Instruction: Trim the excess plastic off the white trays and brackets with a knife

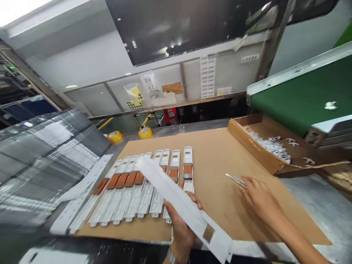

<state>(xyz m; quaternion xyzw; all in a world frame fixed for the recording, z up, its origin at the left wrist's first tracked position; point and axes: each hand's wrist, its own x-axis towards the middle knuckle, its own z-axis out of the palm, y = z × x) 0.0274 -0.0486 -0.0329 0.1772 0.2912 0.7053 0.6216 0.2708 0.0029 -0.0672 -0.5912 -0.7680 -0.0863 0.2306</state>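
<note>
My left hand (181,227) is wrapped round a long white plastic panel (178,200), which is tilted above the table and has a square cut-out near its lower end. In my right hand (257,194) is a slim knife (235,180), its thin pale tip pointing left over the brown board. Beneath and left of the held panel lie several similar white panels (121,201) in a row, inner side up, with reddish-brown blocks (121,180) across their middles. The rightmost panel (188,156) carries a block (187,171) with a light-blue spot.
Brown cardboard (214,154) covers the table. At the right, a cardboard tray (254,154) holds small white parts (272,146) beside a green conveyor belt (308,95). Yellow tape rolls (145,132) stand at the back. White paper strips (79,198) lie left, near stacked clear plastic (55,154).
</note>
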